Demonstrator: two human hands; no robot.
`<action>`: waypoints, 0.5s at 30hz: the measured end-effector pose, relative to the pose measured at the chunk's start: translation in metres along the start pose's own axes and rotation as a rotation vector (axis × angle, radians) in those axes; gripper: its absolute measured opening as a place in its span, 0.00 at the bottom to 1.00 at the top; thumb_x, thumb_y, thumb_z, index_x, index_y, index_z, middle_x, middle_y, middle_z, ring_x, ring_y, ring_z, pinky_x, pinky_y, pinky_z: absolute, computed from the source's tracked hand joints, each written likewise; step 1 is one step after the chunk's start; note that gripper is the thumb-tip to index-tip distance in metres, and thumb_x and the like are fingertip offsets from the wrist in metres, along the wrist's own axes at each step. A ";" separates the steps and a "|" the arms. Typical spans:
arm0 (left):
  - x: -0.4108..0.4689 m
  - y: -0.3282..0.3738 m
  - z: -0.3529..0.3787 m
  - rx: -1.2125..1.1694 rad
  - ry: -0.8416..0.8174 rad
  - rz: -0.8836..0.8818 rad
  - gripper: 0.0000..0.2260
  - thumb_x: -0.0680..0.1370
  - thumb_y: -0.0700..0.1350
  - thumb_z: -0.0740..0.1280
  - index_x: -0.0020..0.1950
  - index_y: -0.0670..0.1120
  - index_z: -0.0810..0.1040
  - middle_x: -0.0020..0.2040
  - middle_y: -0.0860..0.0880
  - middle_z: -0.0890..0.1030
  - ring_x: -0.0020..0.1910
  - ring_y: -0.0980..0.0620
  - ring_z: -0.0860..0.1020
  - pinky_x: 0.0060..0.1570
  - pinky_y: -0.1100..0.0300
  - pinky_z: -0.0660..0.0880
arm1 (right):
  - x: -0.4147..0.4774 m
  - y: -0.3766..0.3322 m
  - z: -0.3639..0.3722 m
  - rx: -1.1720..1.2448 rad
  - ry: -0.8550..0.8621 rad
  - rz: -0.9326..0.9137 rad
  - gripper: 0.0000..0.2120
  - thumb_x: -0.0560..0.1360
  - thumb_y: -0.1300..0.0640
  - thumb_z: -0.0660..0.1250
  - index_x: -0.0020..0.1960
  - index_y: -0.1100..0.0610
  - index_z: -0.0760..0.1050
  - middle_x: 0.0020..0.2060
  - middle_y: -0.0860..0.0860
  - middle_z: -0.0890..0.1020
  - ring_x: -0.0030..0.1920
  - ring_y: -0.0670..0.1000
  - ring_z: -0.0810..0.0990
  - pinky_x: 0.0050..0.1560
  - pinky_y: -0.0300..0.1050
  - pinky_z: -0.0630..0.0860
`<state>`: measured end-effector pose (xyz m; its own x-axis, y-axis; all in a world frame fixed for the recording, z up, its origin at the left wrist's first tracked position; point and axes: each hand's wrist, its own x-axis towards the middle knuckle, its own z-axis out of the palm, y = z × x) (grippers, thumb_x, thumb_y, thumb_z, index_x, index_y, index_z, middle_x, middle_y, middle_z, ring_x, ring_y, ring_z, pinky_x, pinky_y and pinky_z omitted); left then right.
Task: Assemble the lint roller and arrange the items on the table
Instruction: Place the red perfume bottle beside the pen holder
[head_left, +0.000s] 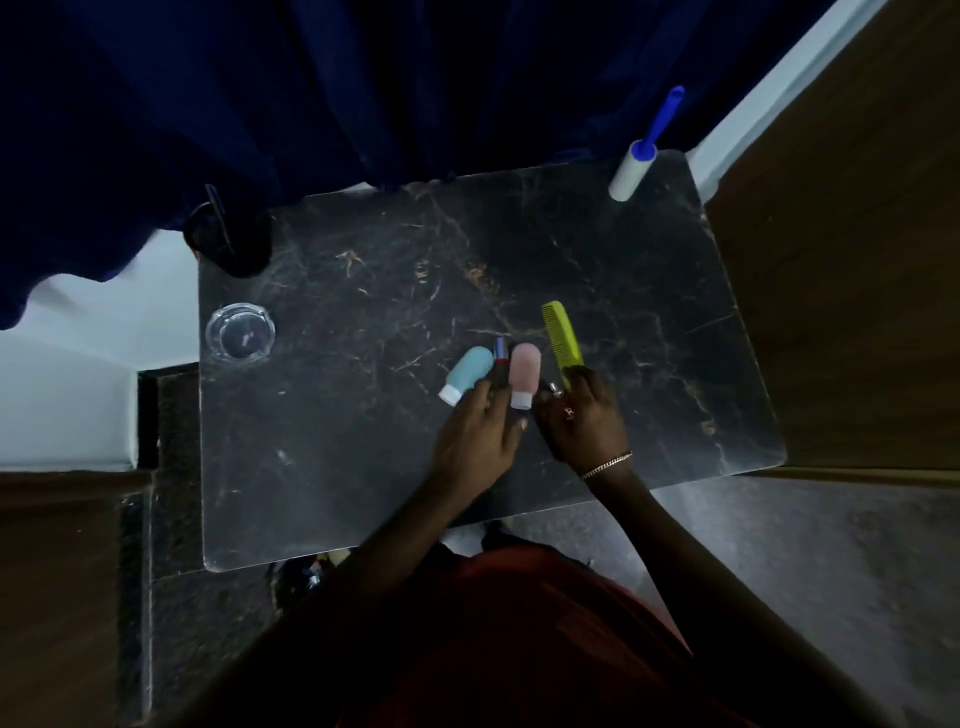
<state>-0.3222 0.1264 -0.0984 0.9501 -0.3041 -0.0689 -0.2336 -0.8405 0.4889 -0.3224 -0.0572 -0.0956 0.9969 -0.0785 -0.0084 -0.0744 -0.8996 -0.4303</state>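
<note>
Honestly I'd keep my left hand (475, 434) fingers loosely spread steadying the small tube (500, 358) between blue bottle (467, 373) and pink bottle (523, 373), while my right hand (582, 421) pinches the green comb (562, 340) end, nudging it parallel.

Yellow-green comb (562, 341), pink bottle (524, 370), blue bottle (467, 372), black gold-veined table (363, 291).

My feed is dim overall; the dark marbled desk (363, 415) soaks up most of the light. The pale wall (78, 374) at left reads brightest. A faint sheen lies on the desk near its front edge. Both hands (524, 431) look underexposed and slightly soft. The wide lens bends the desk's edges, and the corners smear into blur.
</note>
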 end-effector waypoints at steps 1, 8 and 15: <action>-0.001 0.011 0.010 -0.073 -0.053 -0.076 0.22 0.81 0.56 0.64 0.70 0.45 0.74 0.65 0.44 0.76 0.61 0.45 0.77 0.56 0.52 0.78 | -0.002 0.012 -0.003 0.006 -0.003 0.027 0.18 0.78 0.51 0.67 0.58 0.65 0.78 0.56 0.62 0.79 0.55 0.63 0.79 0.55 0.53 0.77; 0.013 0.059 0.056 -0.658 -0.243 -0.683 0.15 0.77 0.52 0.74 0.54 0.41 0.81 0.46 0.42 0.86 0.48 0.43 0.85 0.50 0.52 0.79 | -0.012 0.060 -0.011 0.036 -0.264 0.333 0.18 0.77 0.48 0.69 0.58 0.60 0.77 0.55 0.61 0.78 0.54 0.65 0.80 0.52 0.54 0.78; 0.023 0.075 0.073 -0.813 -0.247 -0.799 0.14 0.79 0.50 0.72 0.54 0.39 0.84 0.50 0.39 0.87 0.51 0.38 0.85 0.57 0.41 0.81 | -0.015 0.067 -0.004 0.111 -0.432 0.394 0.22 0.75 0.44 0.70 0.60 0.59 0.76 0.53 0.60 0.83 0.54 0.62 0.82 0.52 0.49 0.79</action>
<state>-0.3334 0.0238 -0.1267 0.6799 0.0282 -0.7327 0.6996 -0.3243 0.6367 -0.3421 -0.1184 -0.1207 0.8165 -0.1945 -0.5436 -0.4612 -0.7861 -0.4114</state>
